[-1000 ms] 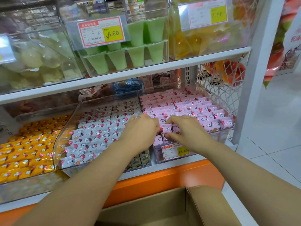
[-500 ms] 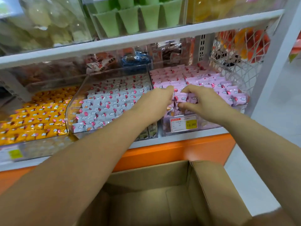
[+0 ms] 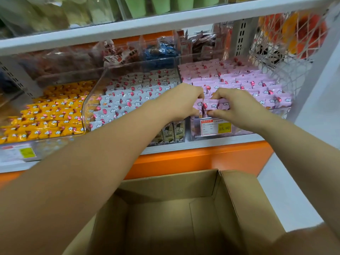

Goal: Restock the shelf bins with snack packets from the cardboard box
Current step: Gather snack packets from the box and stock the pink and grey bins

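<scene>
The left hand (image 3: 184, 101) and the right hand (image 3: 237, 107) were both stretched over the front of the clear plastic bin (image 3: 195, 129) on the right of the shelf. Their fingers were curled narrow and almost met each other. Between them they pinched a small pink snack packet (image 3: 210, 106) with a white cloud print, which stood upright in the front row. The right thumb was under this packet and the other right fingertips were on its top edge. The left fingertips touched its upper left corner; whether they held also the neighbour packet, I could not tell.

This bin was filled with rows of the same pink packets (image 3: 248, 83), and a white and yellow price label (image 3: 215, 127) was fixed on its front. The clear bin in the middle (image 3: 86, 111) held white packets (image 3: 138, 96) with red marks. The bin at the left (image 3: 60, 142) held yellow packets (image 3: 51, 115). Below the shelf, before the orange base (image 3: 202, 161), stood the open brown cardboard box (image 3: 239, 199).
</scene>
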Action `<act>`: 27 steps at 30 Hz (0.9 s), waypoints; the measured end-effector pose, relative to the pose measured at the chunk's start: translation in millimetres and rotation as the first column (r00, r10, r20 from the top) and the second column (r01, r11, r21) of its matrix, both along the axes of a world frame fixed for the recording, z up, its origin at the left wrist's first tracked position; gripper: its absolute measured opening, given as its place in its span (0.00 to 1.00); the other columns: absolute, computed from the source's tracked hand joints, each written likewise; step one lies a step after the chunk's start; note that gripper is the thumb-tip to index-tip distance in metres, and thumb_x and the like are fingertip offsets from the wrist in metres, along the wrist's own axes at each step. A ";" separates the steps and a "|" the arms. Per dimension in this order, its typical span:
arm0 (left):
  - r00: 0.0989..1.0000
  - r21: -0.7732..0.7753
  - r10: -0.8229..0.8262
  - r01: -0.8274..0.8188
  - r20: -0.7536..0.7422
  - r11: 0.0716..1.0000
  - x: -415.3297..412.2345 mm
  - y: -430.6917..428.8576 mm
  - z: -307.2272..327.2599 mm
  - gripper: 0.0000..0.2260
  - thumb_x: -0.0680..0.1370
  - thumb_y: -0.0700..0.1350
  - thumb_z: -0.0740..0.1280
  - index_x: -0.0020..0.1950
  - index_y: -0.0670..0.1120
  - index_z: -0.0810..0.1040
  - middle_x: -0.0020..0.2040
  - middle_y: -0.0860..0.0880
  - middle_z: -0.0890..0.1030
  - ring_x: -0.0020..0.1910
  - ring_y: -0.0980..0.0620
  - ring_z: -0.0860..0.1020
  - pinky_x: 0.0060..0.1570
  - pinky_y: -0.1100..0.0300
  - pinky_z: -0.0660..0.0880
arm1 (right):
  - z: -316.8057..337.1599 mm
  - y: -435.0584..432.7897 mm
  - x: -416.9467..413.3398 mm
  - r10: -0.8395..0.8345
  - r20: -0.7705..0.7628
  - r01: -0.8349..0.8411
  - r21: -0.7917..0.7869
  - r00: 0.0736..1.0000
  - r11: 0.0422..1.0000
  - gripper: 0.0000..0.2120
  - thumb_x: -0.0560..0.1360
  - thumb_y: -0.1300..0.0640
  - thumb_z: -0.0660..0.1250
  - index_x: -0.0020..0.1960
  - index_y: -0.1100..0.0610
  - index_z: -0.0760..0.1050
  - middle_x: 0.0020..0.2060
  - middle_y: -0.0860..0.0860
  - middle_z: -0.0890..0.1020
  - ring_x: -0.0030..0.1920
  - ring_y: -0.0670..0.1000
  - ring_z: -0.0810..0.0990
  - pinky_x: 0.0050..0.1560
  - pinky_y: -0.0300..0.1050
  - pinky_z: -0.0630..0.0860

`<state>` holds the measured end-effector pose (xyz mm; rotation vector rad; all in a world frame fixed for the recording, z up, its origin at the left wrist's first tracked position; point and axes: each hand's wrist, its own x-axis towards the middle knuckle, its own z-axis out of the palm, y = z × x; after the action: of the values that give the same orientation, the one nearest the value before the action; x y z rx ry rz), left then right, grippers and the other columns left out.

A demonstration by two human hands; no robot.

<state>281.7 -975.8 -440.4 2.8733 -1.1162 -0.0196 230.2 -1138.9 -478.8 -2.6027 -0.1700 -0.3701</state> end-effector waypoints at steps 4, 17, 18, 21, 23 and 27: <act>0.998 0.163 0.004 -0.015 0.067 0.986 2.0 -12.4 7.0 0.10 0.75 0.49 0.69 0.47 0.43 0.75 0.44 0.48 0.75 0.50 0.44 0.74 0.43 0.53 0.71 | -2.2 0.1 1.3 0.001 0.007 -0.001 -0.001 1.000 1.000 0.17 0.72 0.53 0.72 0.57 0.58 0.74 0.58 0.56 0.79 0.60 0.56 0.74 0.55 0.49 0.71; 0.998 0.016 -0.011 0.010 0.061 1.000 -3.6 4.8 -6.3 0.21 0.77 0.50 0.68 0.67 0.46 0.70 0.58 0.45 0.75 0.65 0.46 0.65 0.55 0.49 0.70 | -4.0 -2.9 -3.6 0.001 0.101 -0.002 0.008 0.995 1.000 0.17 0.73 0.53 0.71 0.58 0.58 0.74 0.55 0.55 0.79 0.58 0.55 0.73 0.49 0.44 0.66; 0.998 0.020 -0.014 0.013 0.061 1.000 -3.7 3.6 -6.9 0.21 0.77 0.50 0.68 0.67 0.45 0.70 0.59 0.44 0.75 0.65 0.46 0.65 0.54 0.50 0.69 | -3.5 -2.7 -3.9 0.002 0.104 -0.003 0.003 0.995 1.000 0.16 0.73 0.54 0.71 0.58 0.58 0.74 0.55 0.55 0.79 0.57 0.55 0.73 0.50 0.44 0.66; 1.000 0.052 -0.008 0.007 0.027 0.999 0.6 0.1 -4.9 0.21 0.76 0.52 0.69 0.65 0.46 0.71 0.56 0.44 0.74 0.64 0.46 0.66 0.53 0.52 0.68 | -3.1 -3.0 -4.3 0.013 0.104 -0.013 -0.002 0.994 1.000 0.15 0.73 0.54 0.72 0.56 0.58 0.74 0.54 0.55 0.79 0.55 0.54 0.73 0.49 0.45 0.67; 1.000 0.095 -0.011 0.013 -0.028 0.995 6.1 -3.8 1.3 0.20 0.74 0.53 0.71 0.62 0.46 0.71 0.50 0.47 0.72 0.61 0.47 0.67 0.51 0.53 0.67 | -2.7 -2.9 -3.7 0.018 0.090 -0.018 0.001 0.996 1.000 0.15 0.72 0.54 0.72 0.56 0.58 0.74 0.53 0.55 0.79 0.53 0.52 0.72 0.47 0.44 0.65; 0.997 0.182 -0.019 0.032 -0.075 0.983 12.3 -7.1 12.6 0.15 0.73 0.56 0.71 0.52 0.48 0.73 0.41 0.53 0.69 0.49 0.48 0.69 0.47 0.55 0.67 | -1.8 0.5 -1.1 0.013 0.045 -0.014 0.007 0.999 1.000 0.17 0.72 0.54 0.72 0.57 0.59 0.75 0.55 0.56 0.80 0.57 0.54 0.75 0.54 0.47 0.70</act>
<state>294.0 -982.8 -427.8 2.9882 -1.1970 -0.2398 229.1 -1138.4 -480.6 -2.5866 -0.2012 -0.4234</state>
